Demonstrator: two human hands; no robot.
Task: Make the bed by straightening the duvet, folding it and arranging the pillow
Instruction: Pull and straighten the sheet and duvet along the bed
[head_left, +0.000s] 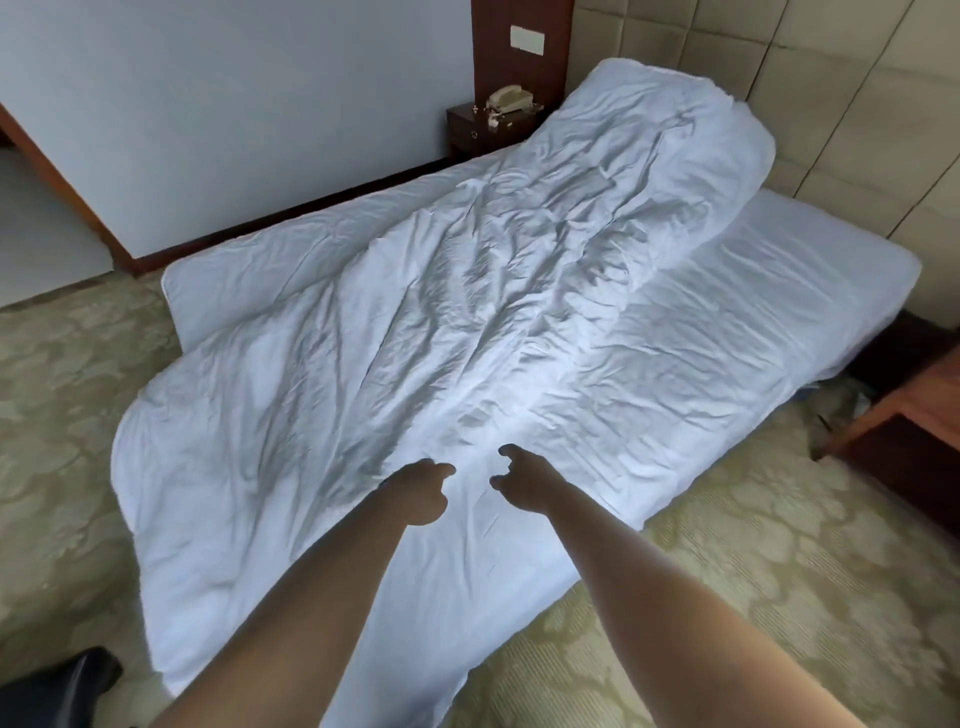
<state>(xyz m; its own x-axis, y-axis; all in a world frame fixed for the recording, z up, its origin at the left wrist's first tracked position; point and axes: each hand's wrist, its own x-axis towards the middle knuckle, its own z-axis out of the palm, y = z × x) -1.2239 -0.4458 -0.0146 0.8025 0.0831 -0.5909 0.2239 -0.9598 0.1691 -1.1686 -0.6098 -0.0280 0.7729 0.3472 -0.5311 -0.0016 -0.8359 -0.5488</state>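
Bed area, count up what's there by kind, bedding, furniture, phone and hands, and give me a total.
Bedding: 2, duvet and sheet
Furniture: 3, bed, nightstand, wooden table
Phone: 1, phone
Hands: 2, left hand, right hand
Total: 8
No pillow is visible.

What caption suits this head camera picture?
Both hands, left hand and right hand, reach over a rumpled white duvet on the bed.
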